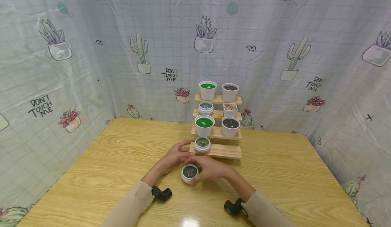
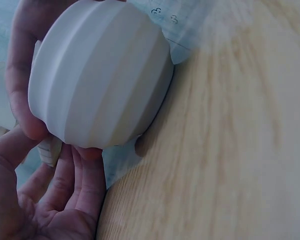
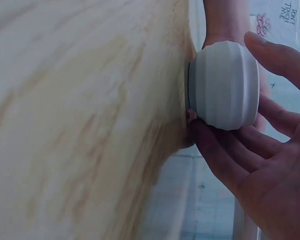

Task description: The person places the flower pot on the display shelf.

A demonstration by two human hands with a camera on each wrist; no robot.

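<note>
My right hand [image 1: 210, 168] holds a small white ribbed pot [image 1: 189, 173] with a dark green, decorated top, thumb on one side and fingers on the other. The pot is low at the tabletop in front of a stepped wooden stand [image 1: 226, 150]; whether it touches the table is hard to tell. In the right wrist view, the pot's ribbed wall [image 3: 225, 85] sits between thumb and fingers. My left hand [image 1: 174, 158] is at the left end of the lowest step, thumb and forefinger about its edge. A similar pot [image 1: 202, 146] stands on that step.
Higher steps carry two white cups with green tops [image 1: 204, 130], two with dark tops [image 1: 230, 132], a small pot [image 1: 206, 111] and a square cup [image 1: 230, 113]. A patterned curtain [image 1: 213, 60] surrounds the wooden table [image 1: 275, 172] at the back and sides.
</note>
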